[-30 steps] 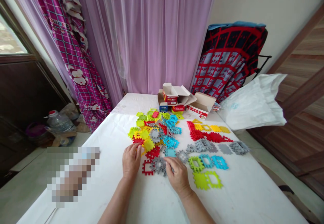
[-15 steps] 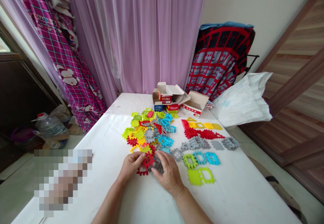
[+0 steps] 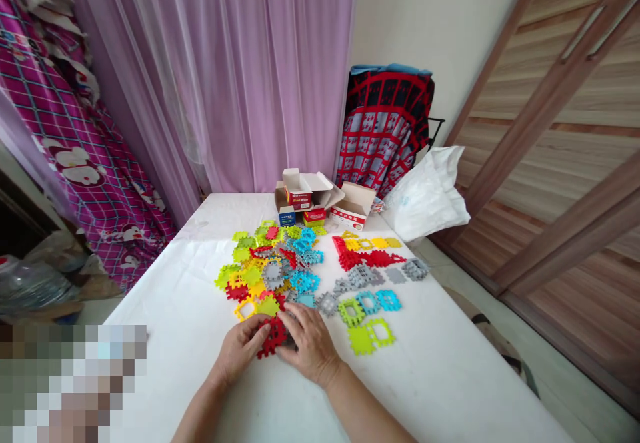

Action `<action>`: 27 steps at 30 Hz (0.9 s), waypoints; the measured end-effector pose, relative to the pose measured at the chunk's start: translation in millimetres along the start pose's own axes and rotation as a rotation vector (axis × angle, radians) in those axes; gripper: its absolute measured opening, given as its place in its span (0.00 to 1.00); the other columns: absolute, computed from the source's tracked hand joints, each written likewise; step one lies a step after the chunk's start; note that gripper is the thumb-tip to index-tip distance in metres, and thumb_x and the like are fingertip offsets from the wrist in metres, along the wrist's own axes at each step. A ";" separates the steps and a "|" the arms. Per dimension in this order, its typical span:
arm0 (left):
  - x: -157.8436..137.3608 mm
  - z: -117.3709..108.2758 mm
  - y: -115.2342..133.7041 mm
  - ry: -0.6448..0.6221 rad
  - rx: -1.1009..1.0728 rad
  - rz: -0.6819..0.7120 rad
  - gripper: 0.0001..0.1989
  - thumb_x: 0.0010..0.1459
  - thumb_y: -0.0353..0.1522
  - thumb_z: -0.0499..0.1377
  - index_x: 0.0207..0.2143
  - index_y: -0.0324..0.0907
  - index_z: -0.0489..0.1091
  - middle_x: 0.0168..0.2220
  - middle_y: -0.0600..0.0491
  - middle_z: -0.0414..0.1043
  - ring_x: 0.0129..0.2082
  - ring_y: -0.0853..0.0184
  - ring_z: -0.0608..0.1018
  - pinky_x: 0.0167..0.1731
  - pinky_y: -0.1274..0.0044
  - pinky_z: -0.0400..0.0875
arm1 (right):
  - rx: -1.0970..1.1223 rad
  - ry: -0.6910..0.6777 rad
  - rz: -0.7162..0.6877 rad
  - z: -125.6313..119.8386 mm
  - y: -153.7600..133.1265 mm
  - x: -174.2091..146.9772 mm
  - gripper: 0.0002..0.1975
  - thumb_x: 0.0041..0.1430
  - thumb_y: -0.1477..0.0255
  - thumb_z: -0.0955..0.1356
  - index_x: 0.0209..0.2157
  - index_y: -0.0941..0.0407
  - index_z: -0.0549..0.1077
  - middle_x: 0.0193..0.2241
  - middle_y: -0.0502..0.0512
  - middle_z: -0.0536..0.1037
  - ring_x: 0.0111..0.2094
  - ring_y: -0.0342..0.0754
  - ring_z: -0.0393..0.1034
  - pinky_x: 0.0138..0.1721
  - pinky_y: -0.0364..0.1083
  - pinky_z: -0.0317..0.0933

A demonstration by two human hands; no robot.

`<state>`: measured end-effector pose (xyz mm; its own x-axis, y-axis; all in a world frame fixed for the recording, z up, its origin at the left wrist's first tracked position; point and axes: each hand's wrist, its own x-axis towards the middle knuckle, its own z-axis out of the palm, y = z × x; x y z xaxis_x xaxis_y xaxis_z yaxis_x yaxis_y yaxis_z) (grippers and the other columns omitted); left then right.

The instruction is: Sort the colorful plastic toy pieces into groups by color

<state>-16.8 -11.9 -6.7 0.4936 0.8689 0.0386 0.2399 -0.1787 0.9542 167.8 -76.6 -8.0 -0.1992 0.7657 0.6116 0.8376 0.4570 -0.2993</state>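
Note:
My left hand (image 3: 240,351) is closed on the left side of a red interlocking plastic tile (image 3: 273,337), thumb on top. From the other side my right hand (image 3: 311,344) reaches over, its fingers and thumb closed at the tile's right edge. Grey pieces lie partly hidden beneath the right fingers. Just beyond the hands spreads a mixed pile of toothed tiles (image 3: 273,271) in green, yellow, red, grey and blue. Close by are a yellow frame tile (image 3: 246,308) and a yellow-green tile (image 3: 269,305).
Right of the pile, tiles lie grouped by colour: yellow (image 3: 380,243), red (image 3: 373,259), grey (image 3: 364,274), blue (image 3: 389,299) and green (image 3: 361,341). Open cardboard boxes (image 3: 353,213) and a white bag (image 3: 425,196) stand at the back of the white-covered table (image 3: 430,369).
The camera view has turned right. My right fingers have come in from beside the red tile to its right edge, while the left hand keeps its hold.

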 end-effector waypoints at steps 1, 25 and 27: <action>0.6 -0.3 -1.9 -0.005 -0.002 -0.001 0.21 0.56 0.48 0.56 0.35 0.40 0.75 0.30 0.53 0.78 0.29 0.67 0.76 0.33 0.77 0.73 | 0.000 -0.002 0.002 0.3 -0.1 0.5 0.31 0.50 0.67 0.72 0.56 0.52 0.63 0.53 0.61 0.70 0.53 0.56 0.64 0.52 0.56 0.62; 1.9 11.8 18.7 -0.013 -0.230 -0.113 0.22 0.47 0.47 0.64 0.36 0.38 0.76 0.33 0.48 0.80 0.33 0.64 0.80 0.36 0.74 0.74 | 0.086 -0.057 0.049 -5.3 0.4 2.2 0.11 0.55 0.74 0.69 0.42 0.54 0.71 0.44 0.55 0.76 0.45 0.51 0.68 0.46 0.52 0.63; 2.3 12.0 18.9 0.000 -0.246 -0.133 0.22 0.46 0.46 0.64 0.36 0.38 0.76 0.31 0.49 0.80 0.30 0.66 0.79 0.32 0.76 0.73 | 0.076 -0.055 0.049 -4.9 0.8 1.9 0.11 0.55 0.74 0.69 0.42 0.54 0.72 0.44 0.55 0.76 0.44 0.51 0.68 0.45 0.52 0.63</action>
<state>-1.1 -18.8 7.8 0.4716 0.8771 -0.0914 0.0924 0.0540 0.9943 170.6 -77.0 -3.5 -0.1882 0.8111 0.5538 0.8066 0.4494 -0.3840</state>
